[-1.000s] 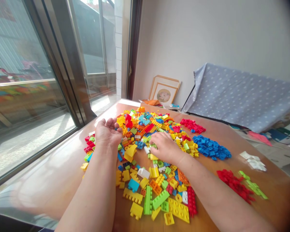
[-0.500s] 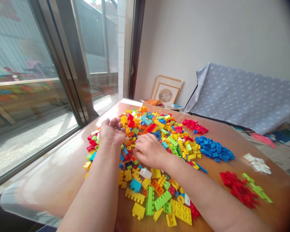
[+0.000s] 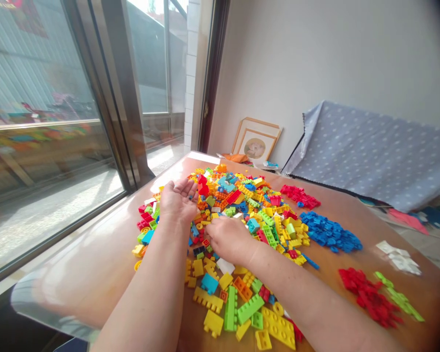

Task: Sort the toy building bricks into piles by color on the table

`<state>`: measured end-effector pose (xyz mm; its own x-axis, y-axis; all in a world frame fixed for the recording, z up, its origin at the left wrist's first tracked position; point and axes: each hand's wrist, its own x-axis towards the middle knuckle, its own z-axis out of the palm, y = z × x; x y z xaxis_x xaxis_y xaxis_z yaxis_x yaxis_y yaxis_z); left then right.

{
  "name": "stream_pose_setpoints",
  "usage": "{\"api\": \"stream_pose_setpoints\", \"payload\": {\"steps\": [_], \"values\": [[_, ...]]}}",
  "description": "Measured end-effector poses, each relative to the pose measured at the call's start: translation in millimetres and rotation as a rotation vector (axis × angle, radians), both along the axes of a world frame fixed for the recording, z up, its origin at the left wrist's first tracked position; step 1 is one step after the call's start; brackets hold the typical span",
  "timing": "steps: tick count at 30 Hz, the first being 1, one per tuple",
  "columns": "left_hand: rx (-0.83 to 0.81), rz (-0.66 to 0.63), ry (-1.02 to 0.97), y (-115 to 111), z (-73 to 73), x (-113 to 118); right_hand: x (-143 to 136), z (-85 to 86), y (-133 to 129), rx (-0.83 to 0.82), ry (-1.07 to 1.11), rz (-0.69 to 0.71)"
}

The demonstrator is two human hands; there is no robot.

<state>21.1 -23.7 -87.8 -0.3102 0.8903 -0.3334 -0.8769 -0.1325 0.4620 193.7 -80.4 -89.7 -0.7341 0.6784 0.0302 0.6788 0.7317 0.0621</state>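
My left hand [image 3: 179, 201] is palm up over the left part of a big mixed pile of toy bricks [image 3: 271, 222]. Its fingers are loosely curled, and a small dark blue piece [image 3: 190, 197] shows by the fingers. My right hand [image 3: 230, 238] is palm down at the middle of the pile, its fingertips bent down among the bricks; what they hold, if anything, is hidden. Near my right wrist lie a white brick [image 3: 225, 266] and a turquoise brick [image 3: 253, 225].
Sorted piles lie on the right of the table [image 3: 106, 274]: red [image 3: 300, 196], blue [image 3: 330, 231], white [image 3: 399, 257], red [image 3: 368, 296] and light green [image 3: 399, 297]. A window stands left; behind are picture frames [image 3: 256, 142] and a dotted cloth [image 3: 374, 151].
The view has shifted slightly, so the table and bricks sit a little further right and lower. My right hand has moved slightly among the bricks; my left palm stays up.
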Motion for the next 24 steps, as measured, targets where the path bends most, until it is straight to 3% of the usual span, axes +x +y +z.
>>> {"api": "stream_pose_setpoints", "payload": {"steps": [6,13,18,24], "values": [[0.0,-0.136,0.116,-3.0,4.4,9.9,3.4,3.7,4.1,-0.067,0.064,-0.121],[0.056,-0.122,0.163,-7.5,13.7,17.8,1.0,-3.2,11.8,-0.219,0.232,-0.158],[0.094,-0.083,0.195,-7.4,13.4,15.3,-7.3,-4.5,9.4,-0.173,0.203,-0.152],[0.016,-0.018,0.171,-7.5,11.5,10.5,-25.5,4.4,-2.4,-0.047,0.03,-0.075]]}}
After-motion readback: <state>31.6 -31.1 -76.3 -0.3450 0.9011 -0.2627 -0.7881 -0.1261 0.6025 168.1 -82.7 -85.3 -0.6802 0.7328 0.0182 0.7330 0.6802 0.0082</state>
